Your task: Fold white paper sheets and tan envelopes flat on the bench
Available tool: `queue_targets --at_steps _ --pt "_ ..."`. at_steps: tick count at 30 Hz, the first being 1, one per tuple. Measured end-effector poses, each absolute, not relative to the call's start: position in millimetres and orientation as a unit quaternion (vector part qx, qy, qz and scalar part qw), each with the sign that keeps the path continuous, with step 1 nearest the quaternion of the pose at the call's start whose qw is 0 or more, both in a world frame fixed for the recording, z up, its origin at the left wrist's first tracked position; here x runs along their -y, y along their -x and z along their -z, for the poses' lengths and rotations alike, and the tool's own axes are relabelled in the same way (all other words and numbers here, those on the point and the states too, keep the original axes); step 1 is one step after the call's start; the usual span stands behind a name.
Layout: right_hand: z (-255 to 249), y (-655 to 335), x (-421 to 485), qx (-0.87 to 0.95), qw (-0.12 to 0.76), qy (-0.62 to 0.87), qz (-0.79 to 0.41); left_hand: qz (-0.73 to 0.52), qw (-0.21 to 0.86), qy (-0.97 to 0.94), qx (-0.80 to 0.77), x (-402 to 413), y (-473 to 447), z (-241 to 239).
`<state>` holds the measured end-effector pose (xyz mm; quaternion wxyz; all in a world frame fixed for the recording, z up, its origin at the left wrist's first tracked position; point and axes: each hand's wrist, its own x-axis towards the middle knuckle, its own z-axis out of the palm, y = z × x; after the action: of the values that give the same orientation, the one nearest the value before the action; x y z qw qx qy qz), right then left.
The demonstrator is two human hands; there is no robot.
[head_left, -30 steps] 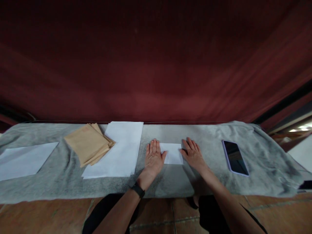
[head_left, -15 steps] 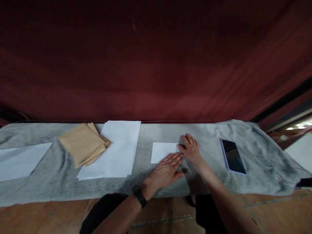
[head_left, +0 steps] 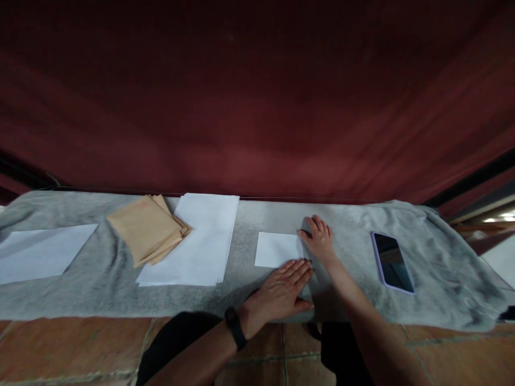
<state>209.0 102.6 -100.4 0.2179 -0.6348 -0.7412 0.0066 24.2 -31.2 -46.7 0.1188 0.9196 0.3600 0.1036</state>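
A small folded white paper (head_left: 277, 249) lies on the grey cloth (head_left: 346, 300) in front of me. My left hand (head_left: 284, 289) lies flat with fingers stretched out, its fingertips at the paper's near right corner. My right hand (head_left: 321, 240) rests flat against the paper's right edge, fingers extended. A black band sits on my left wrist.
To the left lie a stack of white sheets (head_left: 203, 241), a pile of tan envelopes (head_left: 148, 233) and another white sheet (head_left: 38, 252). A phone with a dark screen (head_left: 392, 261) lies to the right. A dark red curtain hangs behind; tiled floor shows below.
My left hand has left the paper's left edge and swung round to its near right corner. My right hand stays at the right edge.
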Motion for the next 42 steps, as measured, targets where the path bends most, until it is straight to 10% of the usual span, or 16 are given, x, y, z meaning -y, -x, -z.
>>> queue_targets --at_steps 15,42 --pt "73.3 -164.6 -66.4 0.784 0.307 0.447 -0.302 -0.163 0.001 -0.823 -0.544 0.2 -3.8 50.9" --pt "95.4 -182.6 -38.6 0.872 0.127 0.472 0.027 -0.097 0.0 -0.796 -0.597 -2.7 -0.8 77.2"
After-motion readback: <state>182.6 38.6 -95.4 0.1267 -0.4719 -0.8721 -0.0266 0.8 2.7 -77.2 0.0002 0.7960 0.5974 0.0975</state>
